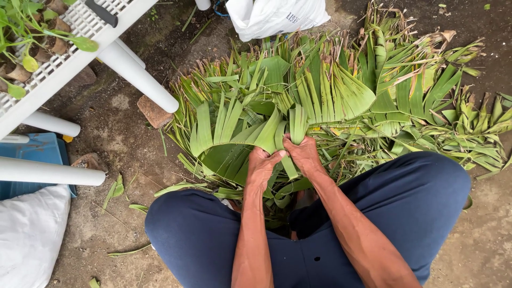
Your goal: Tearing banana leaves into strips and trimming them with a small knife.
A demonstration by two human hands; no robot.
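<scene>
A person crouches over bare earth, seen from above, with knees in dark blue trousers [213, 234] spread wide at the bottom of the view and both forearms reaching forward between them. The left hand [261, 162] is closed in a fist around a bunch of green leaf strips [277, 133], and the right hand [303, 153] is closed tight on the same bunch just beside it, the two hands touching. The strips fan upward and outward from the grip, some folded over. They rise from a large heap of torn green leaves [346, 96] that spreads across the dirt ground [117, 128] ahead of the knees and out toward the right edge, where the pieces turn drier and browner at the tips. To the left, white pipe legs [138, 74] slant down from a white slatted bench [74, 32] carrying small potted seedlings [32, 48] in the top left corner. A blue crate [32, 154] sits under the bench at the left edge, with a white sack [29, 234] nearer, in the bottom left corner. A reddish brick [153, 112] lies by one leg. Farthest away, at the top edge, rests a white plastic bag [277, 16].
</scene>
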